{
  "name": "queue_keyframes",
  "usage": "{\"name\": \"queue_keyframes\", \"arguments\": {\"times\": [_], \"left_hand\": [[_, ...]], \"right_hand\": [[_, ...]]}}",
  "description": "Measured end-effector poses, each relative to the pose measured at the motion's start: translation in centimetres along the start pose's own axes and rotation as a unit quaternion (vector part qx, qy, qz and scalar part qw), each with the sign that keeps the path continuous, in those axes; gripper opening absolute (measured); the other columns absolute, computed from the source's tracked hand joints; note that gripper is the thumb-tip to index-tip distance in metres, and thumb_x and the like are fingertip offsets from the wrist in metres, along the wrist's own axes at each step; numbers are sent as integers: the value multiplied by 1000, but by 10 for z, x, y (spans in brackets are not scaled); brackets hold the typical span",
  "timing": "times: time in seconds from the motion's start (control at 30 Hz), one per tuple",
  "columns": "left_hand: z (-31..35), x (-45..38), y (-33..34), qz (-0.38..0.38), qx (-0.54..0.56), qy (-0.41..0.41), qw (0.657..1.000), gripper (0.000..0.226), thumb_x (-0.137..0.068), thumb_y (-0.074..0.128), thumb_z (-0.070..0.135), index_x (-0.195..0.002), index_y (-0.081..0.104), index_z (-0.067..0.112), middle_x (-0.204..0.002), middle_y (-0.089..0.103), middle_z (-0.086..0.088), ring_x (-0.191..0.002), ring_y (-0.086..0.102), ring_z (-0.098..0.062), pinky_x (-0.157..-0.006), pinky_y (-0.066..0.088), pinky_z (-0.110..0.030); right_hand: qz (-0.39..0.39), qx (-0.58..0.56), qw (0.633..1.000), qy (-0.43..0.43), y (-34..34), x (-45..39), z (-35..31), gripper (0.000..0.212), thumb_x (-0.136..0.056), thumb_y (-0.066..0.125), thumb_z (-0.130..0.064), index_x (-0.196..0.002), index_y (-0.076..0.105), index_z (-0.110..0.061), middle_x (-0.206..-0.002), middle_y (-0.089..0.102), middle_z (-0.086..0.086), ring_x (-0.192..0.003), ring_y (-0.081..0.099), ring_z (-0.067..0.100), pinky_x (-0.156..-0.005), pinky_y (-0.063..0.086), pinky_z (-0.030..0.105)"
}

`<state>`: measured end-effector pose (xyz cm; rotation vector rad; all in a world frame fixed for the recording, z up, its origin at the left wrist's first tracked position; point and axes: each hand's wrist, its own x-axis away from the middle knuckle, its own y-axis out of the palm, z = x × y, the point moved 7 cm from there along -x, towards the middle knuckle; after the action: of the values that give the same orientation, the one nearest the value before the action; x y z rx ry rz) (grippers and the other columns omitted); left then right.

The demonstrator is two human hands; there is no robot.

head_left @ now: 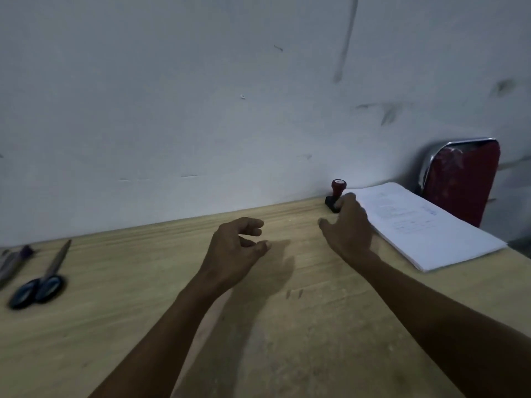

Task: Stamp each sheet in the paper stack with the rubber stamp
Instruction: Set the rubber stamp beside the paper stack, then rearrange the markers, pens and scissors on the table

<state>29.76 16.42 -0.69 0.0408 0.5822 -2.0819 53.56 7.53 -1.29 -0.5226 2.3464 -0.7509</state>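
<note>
Item 1. Rubber stamp (336, 193): stood upright on the desk (143, 311) at about 1 o'clock from frame centre, close to the wall (230, 81). Long axis vertical; round red knob pointed up, dark base down on the wood. Its base lay just beside the far left corner of the paper stack (425, 225).

Item 2. Paper stack: white sheets with faint printed lines, lying flat at 2 o'clock. Long axis ran from the far left corner by the stamp toward the near right, to the desk's right edge. Top sheet showed no clear stamp mark, though the print was too blurred to read.

Item 3. Right hand (349, 228): reached forward at 1 o'clock, back of hand up, fingertips at the stamp's base and next to the stack's corner. Grip loose, thumb spread to the left; whether the fingers actually touched the stamp could not be told, since the hand hid the contact.

Item 4. Left hand (238, 248): held over the desk near centre, fingers curled inward, grip released and holding nothing.

Item 5. Scissors (40, 280): black handles, blades closed, at 9 o'clock, tips pointing away toward the wall. Pens (14, 261) lay just left of them.

Item 6. Red chair back (459, 182) with metal rim, at 2 o'clock behind the stack.
</note>
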Motion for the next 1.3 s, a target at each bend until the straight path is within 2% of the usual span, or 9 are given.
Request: {"name": "queue_keyframes", "arguments": {"times": [0.2, 0.4, 0.6, 0.77, 0.9, 1.0, 1.13, 1.23, 1.3], "left_hand": [[9, 55, -53, 46, -5, 1, 999, 33, -78, 77, 13, -110, 68, 17, -95, 71, 1, -82, 69, -16, -73, 57, -27], [-6, 113, -143, 116, -39, -14, 992, 25, -80, 75, 9, -104, 70, 12, -85, 73, -2, -81, 69, -15, -76, 56, -26], [-30, 151, -231, 185, -64, -45, 980, 21, -81, 74, 8, -102, 71, 10, -86, 73, -5, -80, 70, -15, -68, 54, -19], [-53, 165, -294, 252, -150, -62, 954, 9, -79, 73, 11, -88, 73, 13, -85, 72, -1, -82, 68, -14, -77, 56, -33], [-79, 163, -330, 284, -202, -99, 932, 13, -78, 69, 9, -90, 74, 7, -85, 71, -5, -85, 65, -18, -76, 50, -27], [-99, 147, -347, 272, -230, -121, 926, 12, -79, 67, 8, -89, 72, 5, -90, 70, -7, -88, 64, -18, -74, 46, -25], [-124, 112, -367, 252, -278, -146, 915, 23, -83, 62, 12, -105, 66, 4, -105, 66, -11, -101, 60, -24, -83, 45, -27], [-136, 88, -371, 223, -308, -169, 910, 29, -87, 61, 19, -109, 59, 2, -109, 60, -15, -105, 56, -30, -84, 45, -34], [-143, 74, -370, 197, -333, -185, 903, 22, -89, 60, 24, -97, 55, 4, -100, 55, -13, -104, 54, -31, -78, 43, -35]], "right_hand": [[-119, -70, 989, -42, 16, 77, -56, 18, -77, 75, -17, -79, 58, -23, -65, 58, -7, -64, 57, 12, -61, 48, 32], [-208, -108, 966, -108, 40, 146, -135, 23, -74, 76, -15, -69, 58, -27, -58, 59, -6, -58, 58, 10, -59, 49, 31], [-271, -116, 942, -161, 79, 195, -215, 20, -71, 76, -16, -68, 59, -26, -57, 61, -7, -60, 60, 8, -63, 52, 32], [-316, -110, 926, -172, 120, 226, -271, 13, -71, 75, -23, -75, 63, -25, -70, 64, -6, -71, 63, 13, -69, 55, 35], [-340, -83, 924, -153, 158, 244, -301, 18, -72, 73, -31, -86, 62, -27, -92, 63, 0, -81, 61, 17, -72, 51, 31], [-332, -55, 930, -148, 182, 243, -320, 18, -80, 69, -30, -96, 61, -26, -97, 59, -2, -86, 59, 19, -68, 42, 28], [-323, -2, 931, -170, 210, 234, -353, 22, -90, 60, -27, -109, 58, -16, -100, 52, 1, -96, 55, 27, -72, 37, 30], [-316, 36, 933, -167, 232, 227, -370, 17, -94, 55, -33, -96, 51, -16, -112, 59, 8, -103, 57, 31, -74, 36, 31], [-325, 59, 929, -167, 247, 224, -379, 22, -92, 57, -37, -92, 46, -18, -105, 57, 6, -102, 58, 30, -74, 36, 32]]}}
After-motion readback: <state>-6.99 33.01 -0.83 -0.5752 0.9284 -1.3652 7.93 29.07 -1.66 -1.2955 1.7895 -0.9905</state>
